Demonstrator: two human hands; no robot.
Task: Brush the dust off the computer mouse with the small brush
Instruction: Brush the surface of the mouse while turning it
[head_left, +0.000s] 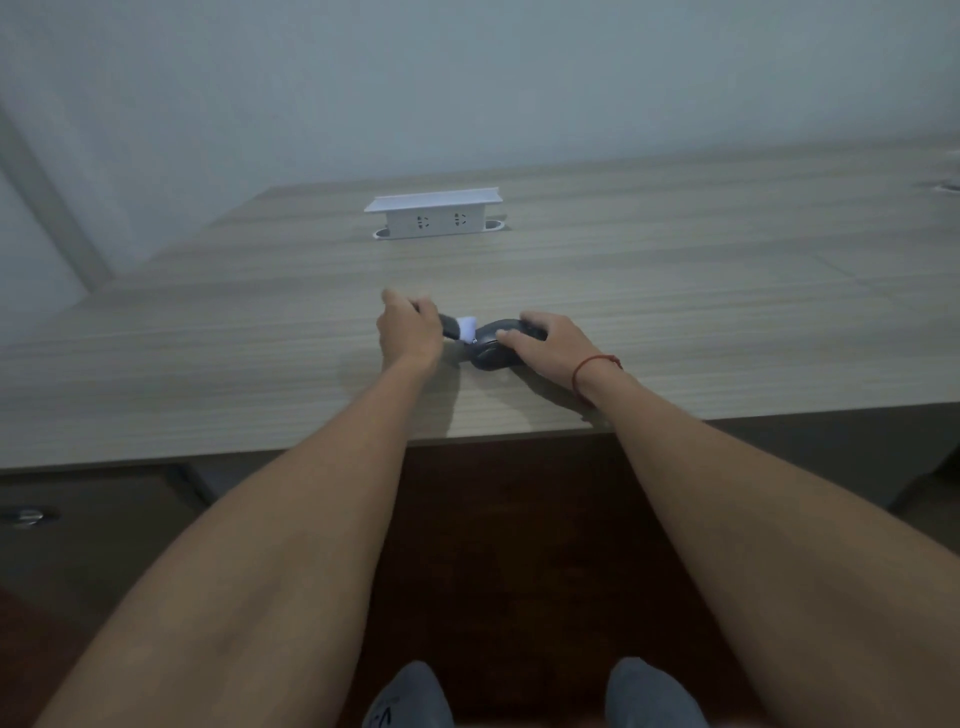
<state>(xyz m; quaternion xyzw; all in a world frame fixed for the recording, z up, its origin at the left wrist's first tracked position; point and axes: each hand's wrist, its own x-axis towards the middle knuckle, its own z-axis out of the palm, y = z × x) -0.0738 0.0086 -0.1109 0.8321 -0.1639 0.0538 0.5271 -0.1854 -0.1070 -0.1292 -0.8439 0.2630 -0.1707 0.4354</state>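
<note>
A dark computer mouse (491, 354) lies on the wooden desk (675, 322) near its front edge. My right hand (550, 347) rests on the mouse's right side and grips it, a red string around the wrist. My left hand (410, 332) is closed around a small brush (460, 327) with a dark handle and white bristles. The bristles touch the mouse's upper left edge. Most of the brush handle is hidden inside my fist.
A white pop-up socket box (434, 215) stands on the desk farther back, in the middle. A wall rises behind the desk. A drawer handle (26, 515) shows at lower left under the desk. My two feet (519, 696) are on a dark floor.
</note>
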